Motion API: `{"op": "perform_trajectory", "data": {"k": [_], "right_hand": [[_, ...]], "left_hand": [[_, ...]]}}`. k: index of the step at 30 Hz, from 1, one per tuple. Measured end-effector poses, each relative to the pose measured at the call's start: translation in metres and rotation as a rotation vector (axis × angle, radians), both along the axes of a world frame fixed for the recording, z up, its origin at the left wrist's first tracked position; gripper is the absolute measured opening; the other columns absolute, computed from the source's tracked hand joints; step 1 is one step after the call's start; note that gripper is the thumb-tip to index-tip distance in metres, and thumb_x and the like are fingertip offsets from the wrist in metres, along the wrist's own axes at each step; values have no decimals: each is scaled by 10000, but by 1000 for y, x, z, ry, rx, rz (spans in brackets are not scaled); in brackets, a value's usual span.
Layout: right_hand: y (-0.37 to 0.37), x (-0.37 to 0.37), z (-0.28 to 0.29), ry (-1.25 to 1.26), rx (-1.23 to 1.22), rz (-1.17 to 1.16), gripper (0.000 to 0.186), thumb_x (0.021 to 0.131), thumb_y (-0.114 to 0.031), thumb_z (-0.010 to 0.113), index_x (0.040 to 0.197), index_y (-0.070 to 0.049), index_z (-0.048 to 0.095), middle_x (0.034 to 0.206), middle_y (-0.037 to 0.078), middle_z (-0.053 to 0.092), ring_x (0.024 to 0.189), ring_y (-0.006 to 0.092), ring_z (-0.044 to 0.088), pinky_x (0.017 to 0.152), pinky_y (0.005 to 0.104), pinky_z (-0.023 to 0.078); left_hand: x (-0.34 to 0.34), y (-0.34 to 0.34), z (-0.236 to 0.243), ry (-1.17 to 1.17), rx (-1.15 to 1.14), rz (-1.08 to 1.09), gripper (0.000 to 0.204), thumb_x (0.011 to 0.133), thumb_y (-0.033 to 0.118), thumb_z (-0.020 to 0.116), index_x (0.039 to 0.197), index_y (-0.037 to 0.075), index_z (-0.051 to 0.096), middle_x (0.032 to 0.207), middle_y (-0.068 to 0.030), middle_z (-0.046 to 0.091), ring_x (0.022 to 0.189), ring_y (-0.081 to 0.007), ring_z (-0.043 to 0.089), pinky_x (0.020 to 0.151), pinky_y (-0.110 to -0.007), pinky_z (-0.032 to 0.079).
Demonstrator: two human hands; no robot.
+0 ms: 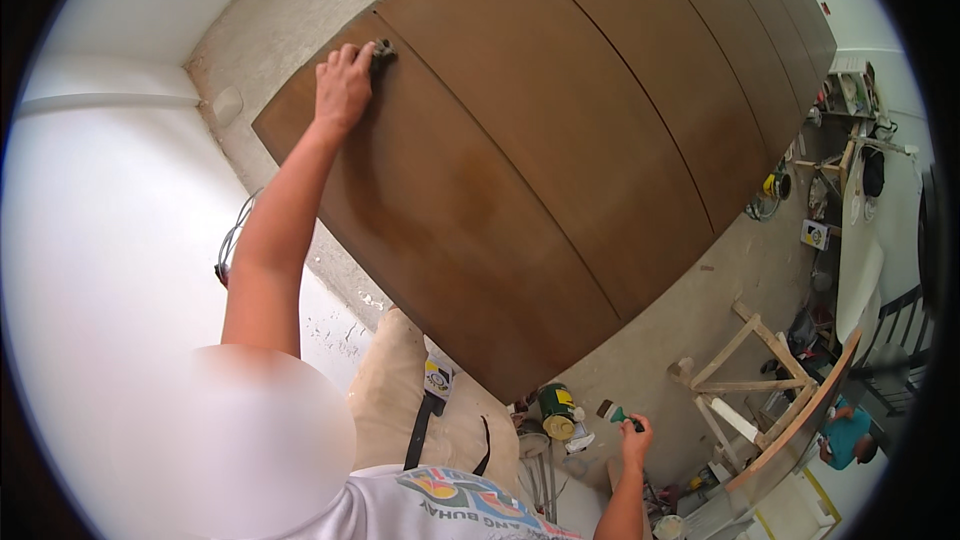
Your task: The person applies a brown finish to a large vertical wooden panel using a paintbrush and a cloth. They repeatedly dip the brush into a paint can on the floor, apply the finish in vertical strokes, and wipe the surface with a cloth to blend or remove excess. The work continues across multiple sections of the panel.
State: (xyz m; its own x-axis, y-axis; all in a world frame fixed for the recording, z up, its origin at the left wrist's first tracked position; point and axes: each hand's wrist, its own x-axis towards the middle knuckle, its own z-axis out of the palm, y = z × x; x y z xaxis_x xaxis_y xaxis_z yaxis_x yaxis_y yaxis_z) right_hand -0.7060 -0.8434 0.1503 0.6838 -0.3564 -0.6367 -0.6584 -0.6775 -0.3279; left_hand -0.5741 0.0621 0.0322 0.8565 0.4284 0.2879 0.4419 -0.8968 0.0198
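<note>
A large brown wooden panel point(520, 140) with several dark grooves across it spreads out in front of me. Its surface has darker, shiny patches on the near part. My left hand point(345, 90) reaches to the panel's far left part, its fingers closed on a dark crumpled rag point(383, 53) pressed against the wood. Low on the right, away from the panel, my right hand point(637, 438) grips the green handle of a paintbrush point(612, 412), bristles pointing to the left.
Below the panel's near corner stands a green paint can point(558, 408) among other containers. A wooden trestle point(750, 370) is to the right, with a person in a teal shirt point(848, 435) beyond it. White wall point(110, 240) borders the left; cluttered shelves point(850, 90) line the right.
</note>
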Motion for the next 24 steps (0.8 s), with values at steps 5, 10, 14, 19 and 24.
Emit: {"op": "perform_trajectory", "data": {"k": [5, 10, 14, 19, 24], "right_hand": [[52, 19, -5, -41, 26, 70, 204, 953, -11, 667, 1146, 55, 669, 1000, 131, 686, 877, 207, 724, 763, 316, 614], [79, 29, -7, -48, 96, 36, 215, 952, -19, 670, 1155, 53, 669, 1005, 133, 689, 920, 216, 735, 797, 323, 624], [69, 23, -12, -61, 93, 38, 197, 935, -20, 694, 1125, 35, 687, 988, 105, 685, 853, 183, 709, 749, 305, 603], [31, 3, -20, -117, 110, 8, 201, 919, -32, 710, 1111, 27, 698, 964, 99, 693, 808, 173, 703, 722, 304, 590], [-28, -33, -19, -62, 87, 59, 231, 957, -46, 688, 1169, 45, 679, 1007, 129, 703, 889, 211, 743, 791, 320, 612]], "left_hand": [[17, 98, 1, 89, 20, 98, 398, 990, 115, 541, 1360, 190, 668, 1195, -77, 654, 1151, -288, 627, 945, -459, 490], [10, 132, 6, 55, 5, 210, 351, 967, 99, 580, 1298, 149, 684, 1155, -118, 676, 1107, -332, 658, 903, -489, 526], [-4, 84, 8, 66, -184, 126, 371, 906, 88, 660, 1275, 120, 685, 1125, -146, 679, 1082, -349, 655, 895, -485, 530], [-27, -77, 23, -49, -253, 10, 401, 813, 38, 688, 1209, 103, 682, 1066, -135, 634, 1021, -358, 631, 856, -492, 514], [-63, -292, 35, -14, -477, -162, 528, 745, 36, 720, 1269, 75, 664, 1063, -137, 623, 1038, -347, 608, 861, -479, 476]]}}
